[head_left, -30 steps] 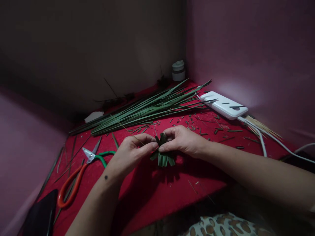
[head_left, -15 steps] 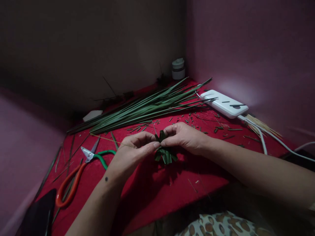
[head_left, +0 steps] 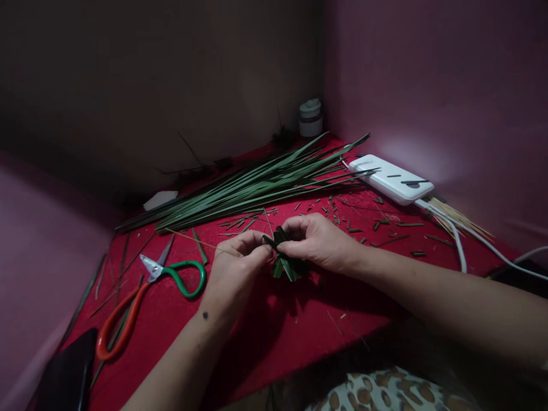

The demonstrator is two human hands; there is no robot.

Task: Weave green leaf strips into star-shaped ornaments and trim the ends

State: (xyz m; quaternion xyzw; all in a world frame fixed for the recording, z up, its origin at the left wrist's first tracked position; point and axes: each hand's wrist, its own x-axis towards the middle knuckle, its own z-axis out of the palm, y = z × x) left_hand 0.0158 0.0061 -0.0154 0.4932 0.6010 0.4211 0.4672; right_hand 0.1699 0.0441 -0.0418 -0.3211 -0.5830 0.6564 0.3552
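Between my two hands, above the front of the red cloth, is a small piece of folded green leaf strips [head_left: 285,267] with ends splaying downward. My left hand [head_left: 237,262] pinches a dark strip end on its left side, thumb against forefinger. A thin pale stick [head_left: 192,238] juts out leftward from that hand. My right hand [head_left: 314,242] is closed on the upper right part of the leaf piece, thumb and forefinger together. The fingers hide much of the folds. Left of my hands lie scissors [head_left: 154,270] with one orange and one green handle, blades apart.
A bundle of long green leaf strips [head_left: 257,185] lies behind my hands on the red cloth [head_left: 274,342]. A white power strip [head_left: 389,179] with cables is at right, near thin sticks [head_left: 460,217]. Leaf scraps are scattered about. A dark phone-like slab [head_left: 66,371] is front left; a lidded jar [head_left: 310,118] stands behind.
My left hand has shifted slightly right and its wrist has turned, uncovering the green scissor handle. A dark strip end now shows at its fingertips. My right hand stays nearly in place.
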